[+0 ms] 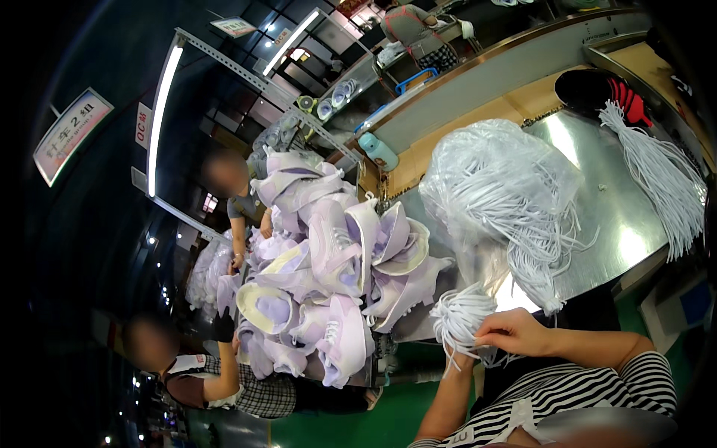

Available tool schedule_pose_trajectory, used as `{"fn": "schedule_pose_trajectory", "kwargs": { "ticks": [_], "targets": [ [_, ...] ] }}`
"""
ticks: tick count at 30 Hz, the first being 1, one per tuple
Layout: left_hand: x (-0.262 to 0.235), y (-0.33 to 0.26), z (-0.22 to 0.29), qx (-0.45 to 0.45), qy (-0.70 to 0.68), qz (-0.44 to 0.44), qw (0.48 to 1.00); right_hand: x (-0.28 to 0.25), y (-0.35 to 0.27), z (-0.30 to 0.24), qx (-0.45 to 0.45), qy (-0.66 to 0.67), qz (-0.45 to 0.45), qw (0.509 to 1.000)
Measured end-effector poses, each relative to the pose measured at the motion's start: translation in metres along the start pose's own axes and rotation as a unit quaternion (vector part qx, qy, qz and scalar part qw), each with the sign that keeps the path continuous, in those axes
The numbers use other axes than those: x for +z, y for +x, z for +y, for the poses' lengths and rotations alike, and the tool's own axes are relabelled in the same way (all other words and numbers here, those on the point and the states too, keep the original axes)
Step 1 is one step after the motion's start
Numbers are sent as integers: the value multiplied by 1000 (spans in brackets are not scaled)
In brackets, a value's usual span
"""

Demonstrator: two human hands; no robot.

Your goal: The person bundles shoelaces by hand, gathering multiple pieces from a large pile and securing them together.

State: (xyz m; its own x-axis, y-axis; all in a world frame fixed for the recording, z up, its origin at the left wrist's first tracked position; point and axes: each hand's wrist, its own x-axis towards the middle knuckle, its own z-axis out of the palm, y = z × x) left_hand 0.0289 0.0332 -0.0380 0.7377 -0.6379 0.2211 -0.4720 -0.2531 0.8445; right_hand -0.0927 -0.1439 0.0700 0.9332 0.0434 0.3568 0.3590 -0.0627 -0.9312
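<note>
Holding a laces bundle [457, 317] at the near edge of the metal worktop [620, 216], the left hand [464, 357] sits beneath it, its grip hidden, state not discernible. The right hand [515, 332] pinches strands at the bundle's side. A bag of laces [497, 187] lies just behind; shoes [328, 276] piled left.

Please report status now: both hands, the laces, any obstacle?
Left hand shut on white lace bundle. Right hand pinching the same bundle. Bag of laces close behind, not blocking.
</note>
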Motion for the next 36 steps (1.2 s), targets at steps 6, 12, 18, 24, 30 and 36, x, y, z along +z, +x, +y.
{"fn": "schedule_pose_trajectory", "kwargs": {
  "ticks": [6, 12, 18, 24, 30, 36],
  "targets": [
    [-1, -3, 9, -94, -518, 100, 844, -26, -11, -6, 70, 56, 14, 996],
    [12, -28, -72, -81, -411, 26, 908, -4, -10, 27, 83, -37, 19, 996],
    [3, -28, 20, -105, -433, 72, 892, -24, -5, 26, 87, 2, 111, 990],
    [3, -25, 4, -91, -386, 71, 915, -27, -6, 27, 142, 69, 108, 982],
    [2, -28, 2, -109, -393, 66, 911, -33, 3, 12, 28, 3, 147, 989],
    [4, -26, 52, -148, -458, 74, 874, -32, 8, 33, 75, -56, 10, 996]
  ]
}}
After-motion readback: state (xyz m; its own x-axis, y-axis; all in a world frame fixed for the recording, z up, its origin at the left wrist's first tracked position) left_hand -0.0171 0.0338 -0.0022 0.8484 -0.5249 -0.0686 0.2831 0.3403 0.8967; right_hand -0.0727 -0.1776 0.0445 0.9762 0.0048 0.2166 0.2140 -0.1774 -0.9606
